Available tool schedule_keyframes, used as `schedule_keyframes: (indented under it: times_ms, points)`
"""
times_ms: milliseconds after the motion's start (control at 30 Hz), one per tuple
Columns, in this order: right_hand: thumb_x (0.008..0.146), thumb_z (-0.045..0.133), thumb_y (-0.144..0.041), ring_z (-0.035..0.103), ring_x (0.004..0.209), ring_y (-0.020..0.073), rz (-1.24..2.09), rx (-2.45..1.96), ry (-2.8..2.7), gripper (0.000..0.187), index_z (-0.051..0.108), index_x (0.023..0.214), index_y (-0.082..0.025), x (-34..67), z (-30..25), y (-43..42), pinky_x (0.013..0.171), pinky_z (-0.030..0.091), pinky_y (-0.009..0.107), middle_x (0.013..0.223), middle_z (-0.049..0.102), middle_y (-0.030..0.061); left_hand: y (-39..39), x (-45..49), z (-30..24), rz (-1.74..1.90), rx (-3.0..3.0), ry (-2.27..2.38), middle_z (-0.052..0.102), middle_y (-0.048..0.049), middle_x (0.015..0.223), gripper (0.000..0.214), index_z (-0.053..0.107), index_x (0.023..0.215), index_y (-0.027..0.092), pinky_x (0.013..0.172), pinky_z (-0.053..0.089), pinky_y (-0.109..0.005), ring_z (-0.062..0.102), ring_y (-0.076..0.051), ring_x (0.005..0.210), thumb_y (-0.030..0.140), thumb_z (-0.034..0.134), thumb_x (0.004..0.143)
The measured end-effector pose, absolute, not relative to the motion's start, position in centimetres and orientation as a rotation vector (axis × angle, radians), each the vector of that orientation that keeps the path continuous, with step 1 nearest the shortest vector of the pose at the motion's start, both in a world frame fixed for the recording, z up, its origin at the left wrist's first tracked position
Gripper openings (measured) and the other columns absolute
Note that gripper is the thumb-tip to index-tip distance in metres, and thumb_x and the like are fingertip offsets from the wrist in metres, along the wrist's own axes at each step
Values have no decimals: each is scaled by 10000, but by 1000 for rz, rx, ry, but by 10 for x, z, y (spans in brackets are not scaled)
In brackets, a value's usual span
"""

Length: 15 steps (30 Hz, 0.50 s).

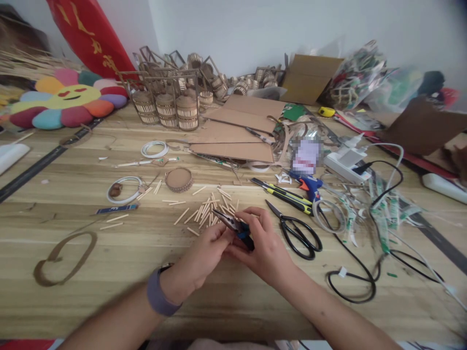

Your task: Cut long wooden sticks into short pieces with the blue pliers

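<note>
My right hand [264,243] is wrapped round the dark handles of a pair of pliers [241,230], whose metal jaws point up and left. My left hand [204,260] is closed, fingertips pressed together right beside the pliers; what they pinch, if anything, is hidden. Just beyond both hands lies a loose heap of short thin wooden sticks [205,212]. A small round woven tray [178,180] with a brown base sits behind the heap to the left. To the right of my right hand lie black-handled scissors [297,236] and a yellow-and-black utility knife [286,195].
Rolls of white tape [154,149] lie at the left. Cardboard sheets [237,129] and small woven baskets [166,109] stand behind. On the right are a blue glue gun [310,184], a power strip [346,164], black cables [359,260] and green-white tape scraps [383,218].
</note>
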State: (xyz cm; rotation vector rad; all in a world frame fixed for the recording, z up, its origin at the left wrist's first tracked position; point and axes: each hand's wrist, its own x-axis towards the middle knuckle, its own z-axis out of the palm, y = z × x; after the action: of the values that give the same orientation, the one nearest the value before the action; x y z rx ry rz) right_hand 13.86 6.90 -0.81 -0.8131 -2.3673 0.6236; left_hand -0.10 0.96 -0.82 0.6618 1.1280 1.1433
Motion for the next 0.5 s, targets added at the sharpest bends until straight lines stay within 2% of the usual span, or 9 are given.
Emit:
schedule_keyframes:
  times_ms: [100,233,300,433,500]
  points:
    - [728,746,-372,562,1041,275,809,-831,-2363,521,506,1143,-167,145,2,74,870,504,409,1090,530,137,10,-6,-5,1134,734,1148,660,-19,801,420,608,842,155,690,452,-274,607,-181,782,565,629,754]
    - [837,595,-383,600,840,196,1235,-1009,-2370,314,573,1080,-185,162,27,81,759,494,308,920,634,50,10,-13,-1,1088,782,1179,676,-23,738,393,558,788,161,637,445,-255,650,-181,745,551,540,835]
    - [847,564,-400,582,762,167,1424,-1079,-2402,264,613,1009,-197,172,40,84,688,474,265,843,632,17,9,-15,1,1063,813,1194,701,-43,739,384,548,785,163,627,441,-253,674,-194,763,537,510,860]
    - [842,546,-472,565,728,157,1676,-1097,-2388,305,632,908,-187,190,50,88,647,462,253,764,603,9,7,-15,3,1029,855,1214,729,-70,729,369,537,787,164,625,441,-261,689,-199,741,522,493,870]
    - [822,564,-505,583,734,164,1701,-1122,-2358,342,641,889,-178,194,49,88,645,478,261,760,619,21,7,-14,4,1015,862,1211,735,-76,727,363,537,798,164,623,441,-263,688,-197,730,518,493,868]
